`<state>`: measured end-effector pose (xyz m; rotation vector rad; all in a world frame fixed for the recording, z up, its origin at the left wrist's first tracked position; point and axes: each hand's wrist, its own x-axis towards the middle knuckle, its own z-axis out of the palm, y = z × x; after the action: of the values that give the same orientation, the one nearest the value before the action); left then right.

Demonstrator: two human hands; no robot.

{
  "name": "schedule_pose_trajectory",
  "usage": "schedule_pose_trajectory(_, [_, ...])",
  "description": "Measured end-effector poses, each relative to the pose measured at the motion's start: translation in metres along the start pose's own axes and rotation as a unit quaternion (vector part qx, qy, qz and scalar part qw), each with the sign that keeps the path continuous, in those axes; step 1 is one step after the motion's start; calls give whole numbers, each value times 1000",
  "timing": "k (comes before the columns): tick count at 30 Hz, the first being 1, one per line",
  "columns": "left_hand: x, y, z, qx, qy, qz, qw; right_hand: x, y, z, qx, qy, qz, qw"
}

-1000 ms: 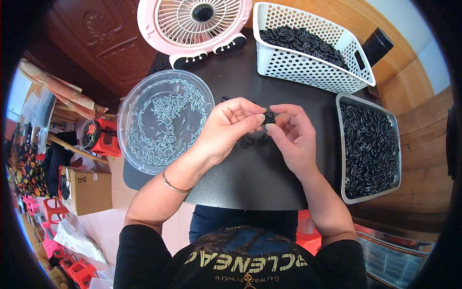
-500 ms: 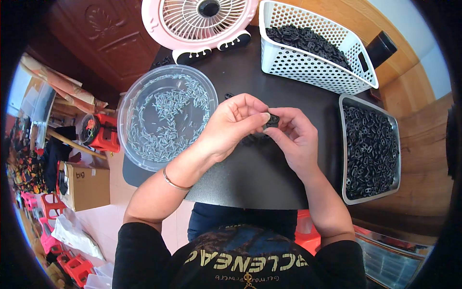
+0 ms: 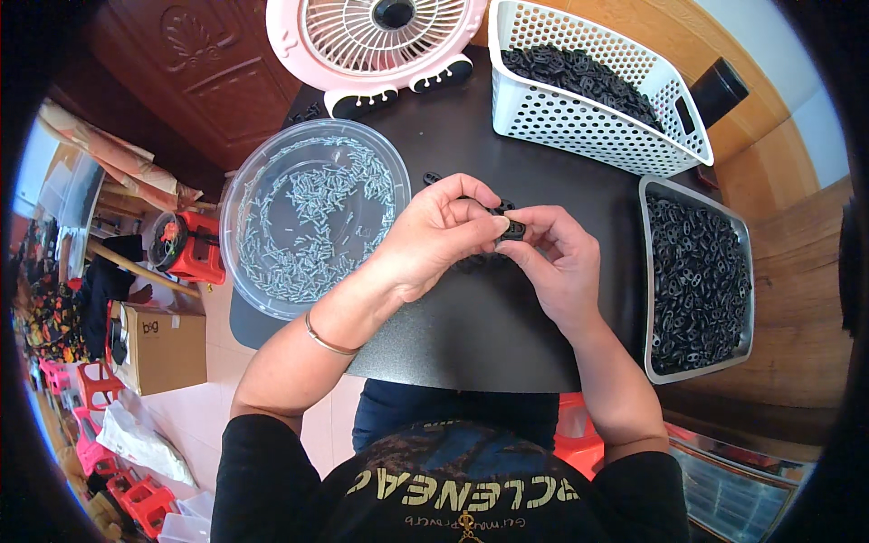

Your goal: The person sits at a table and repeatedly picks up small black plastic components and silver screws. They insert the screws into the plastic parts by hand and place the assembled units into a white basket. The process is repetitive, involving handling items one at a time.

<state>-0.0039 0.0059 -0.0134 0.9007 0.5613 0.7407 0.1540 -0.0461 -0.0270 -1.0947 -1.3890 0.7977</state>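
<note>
A small black plastic part (image 3: 512, 228) is being pinched between the fingertips of the left hand (image 3: 434, 237) and the right hand (image 3: 554, 262), both closed on it, above the middle of the dark bench (image 3: 471, 335). More black parts (image 3: 471, 262) are being hidden partly beneath the hands. A clear round tub of small metal pins (image 3: 312, 217) is sitting just left of the left hand. A grey tray of black parts (image 3: 695, 281) is lying to the right, a white basket (image 3: 588, 90) and a pink fan (image 3: 385, 36) beyond.
</note>
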Motion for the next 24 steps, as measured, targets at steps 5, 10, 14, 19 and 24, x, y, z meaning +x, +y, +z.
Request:
schedule_pose_trajectory(5, [-1, 1, 1, 9, -11, -2, 1000, 0, 3, 0, -3, 6, -22, 1000])
schedule_pose_trajectory(10, [-3, 4, 4, -9, -2, 3, 1000, 0, 4, 1, 23, 10, -25, 999])
schedule_pose_trajectory(14, [-2, 3, 1, -14, -11, 11, 1000, 0, 5, 3, 45, 9, -22, 999])
schedule_pose_trajectory(19, [-1, 3, 1, -8, -24, 32, 999, 1, 2, 2, 23, -3, -32, 999])
schedule_pose_trajectory(24, [0, 4, 4, -5, -14, 45, 999, 2, 3, 1, 14, -6, -54, 998])
